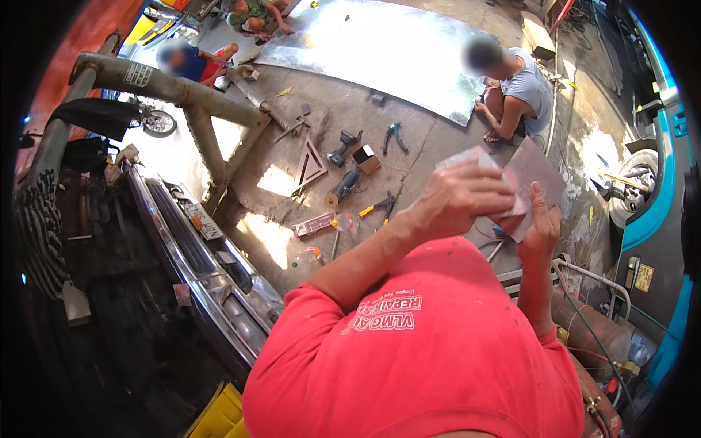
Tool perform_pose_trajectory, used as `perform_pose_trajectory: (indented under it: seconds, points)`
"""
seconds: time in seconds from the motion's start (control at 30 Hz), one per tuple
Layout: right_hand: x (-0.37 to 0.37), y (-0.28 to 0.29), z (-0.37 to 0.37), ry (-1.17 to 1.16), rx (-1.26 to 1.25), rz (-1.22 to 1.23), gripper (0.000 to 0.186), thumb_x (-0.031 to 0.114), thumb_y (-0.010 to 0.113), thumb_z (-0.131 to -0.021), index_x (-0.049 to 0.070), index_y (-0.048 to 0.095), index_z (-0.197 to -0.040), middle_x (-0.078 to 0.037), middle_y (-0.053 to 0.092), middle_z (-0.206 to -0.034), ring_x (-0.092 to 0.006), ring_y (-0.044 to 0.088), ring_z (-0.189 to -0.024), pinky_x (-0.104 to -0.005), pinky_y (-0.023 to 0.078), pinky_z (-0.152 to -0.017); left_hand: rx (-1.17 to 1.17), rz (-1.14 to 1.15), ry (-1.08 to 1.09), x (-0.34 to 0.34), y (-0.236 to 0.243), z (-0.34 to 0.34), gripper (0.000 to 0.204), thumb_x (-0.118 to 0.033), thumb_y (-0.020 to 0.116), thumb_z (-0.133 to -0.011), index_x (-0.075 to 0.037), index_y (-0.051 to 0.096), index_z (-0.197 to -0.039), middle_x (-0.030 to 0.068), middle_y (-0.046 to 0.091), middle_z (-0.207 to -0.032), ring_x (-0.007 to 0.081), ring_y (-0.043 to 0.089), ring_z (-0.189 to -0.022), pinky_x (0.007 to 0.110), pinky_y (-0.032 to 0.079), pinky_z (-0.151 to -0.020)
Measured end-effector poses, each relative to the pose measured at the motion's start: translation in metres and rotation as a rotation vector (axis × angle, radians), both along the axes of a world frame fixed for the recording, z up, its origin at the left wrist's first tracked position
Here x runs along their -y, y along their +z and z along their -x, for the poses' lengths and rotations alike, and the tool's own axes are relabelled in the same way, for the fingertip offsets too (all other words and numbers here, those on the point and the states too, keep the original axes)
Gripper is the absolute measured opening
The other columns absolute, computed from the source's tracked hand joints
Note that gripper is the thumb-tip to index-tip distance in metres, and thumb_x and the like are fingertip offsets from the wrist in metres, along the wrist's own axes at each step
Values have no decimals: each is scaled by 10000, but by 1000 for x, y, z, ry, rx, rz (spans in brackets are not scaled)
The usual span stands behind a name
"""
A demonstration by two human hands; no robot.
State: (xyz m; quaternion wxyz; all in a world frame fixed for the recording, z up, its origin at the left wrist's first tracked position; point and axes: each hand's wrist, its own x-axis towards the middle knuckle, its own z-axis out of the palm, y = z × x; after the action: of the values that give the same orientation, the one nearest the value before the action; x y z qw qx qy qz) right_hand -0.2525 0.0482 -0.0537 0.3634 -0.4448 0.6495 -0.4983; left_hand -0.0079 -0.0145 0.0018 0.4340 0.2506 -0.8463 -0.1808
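Observation:
Both my hands are raised in front of my chest around a thin, brownish-grey sheet (537,171), which looks like sandpaper. My left hand (464,193) is closed with its fingers bent over a paler part of it. A fold or overlap lies between the hands, and I cannot tell whether this is one folded sheet or two pieces. My right hand (542,226) pinches the lower right edge, thumb upright on the near face. The fingers behind the sheet are hidden.
On the concrete lie a cordless drill (345,148), an angle grinder (343,188), a triangular frame (312,169), yellow-handled pliers (377,208) and a small box (366,158). Three people crouch around a large metal sheet (365,44). A vehicle front (201,248) stands left, a teal vehicle (657,197) right.

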Motion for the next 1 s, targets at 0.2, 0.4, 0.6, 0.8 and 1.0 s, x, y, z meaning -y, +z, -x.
perform_pose_trajectory:
  seconds: [0.2,0.4,0.6,0.8,1.0]
  points:
    - [19,13,30,-112,1033,-79,386,227,682,-1095,-57,617,-1350,-144,763,-1181,-259,793,-1054,-416,663,-922,139,-31,-80,-24,7,-20,261,-181,822,-899,-174,831,-1159,22,818,-1275,261,755,-1259,526,558,-1158]
    - [0,15,10,70,1514,-139,255,219,671,-1088,17,728,-1232,-128,785,-1142,-244,778,-1045,-428,632,-965,-147,36,-242,-33,34,25,326,-93,811,-910,-112,804,-1236,119,751,-1418,360,709,-1330,569,512,-1206]
    - [-30,-1,46,193,1227,151,290,211,692,-1069,39,746,-1296,-118,785,-1215,-257,759,-1175,-428,611,-1060,45,124,-18,0,-16,17,327,-77,732,-884,-130,805,-1199,68,756,-1273,297,724,-1163,468,636,-990]
    - [-15,-18,78,-89,198,353,369,117,773,-1022,-27,725,-1359,-173,737,-1314,-285,737,-1194,-433,599,-1076,-37,-26,-139,-2,25,8,301,-65,745,-854,-154,801,-1135,47,732,-1117,271,738,-1070,433,636,-907]
    - [-29,35,44,87,701,156,450,153,691,-1093,-87,611,-1465,-175,728,-1360,-267,682,-1293,-443,562,-1101,-67,181,20,31,41,-1,273,-122,732,-891,-174,832,-1139,0,795,-1213,247,746,-1168,420,625,-959]
